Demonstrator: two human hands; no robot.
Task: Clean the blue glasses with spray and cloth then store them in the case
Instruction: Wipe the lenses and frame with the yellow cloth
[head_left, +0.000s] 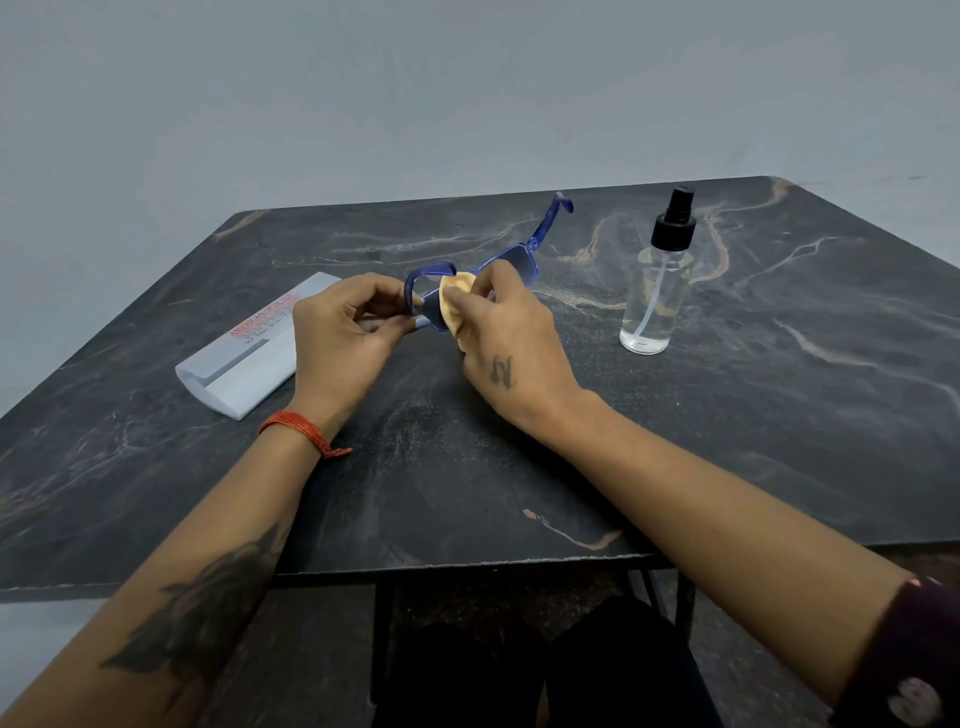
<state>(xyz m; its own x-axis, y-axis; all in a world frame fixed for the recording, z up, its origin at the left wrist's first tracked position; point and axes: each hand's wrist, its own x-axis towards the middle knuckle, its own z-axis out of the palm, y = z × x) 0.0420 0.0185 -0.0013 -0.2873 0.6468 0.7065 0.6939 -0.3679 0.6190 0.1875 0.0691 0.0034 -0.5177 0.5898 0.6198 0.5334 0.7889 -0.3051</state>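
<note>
The blue glasses (519, 257) are held above the middle of the dark marble table (779, 415), one temple pointing away toward the far edge. My left hand (343, 332) pinches the near end of the frame. My right hand (509, 343) presses a small yellow cloth (454, 301) against the near lens, and its fingers hide part of the frame. A clear spray bottle (657, 291) with a black pump top stands upright to the right. The white glasses case (244, 358) with red lettering lies to the left, partly behind my left hand.
A grey wall rises behind the table. The table's near edge (467, 564) runs across below my forearms, with black metal legs and my dark-clothed knees beneath it.
</note>
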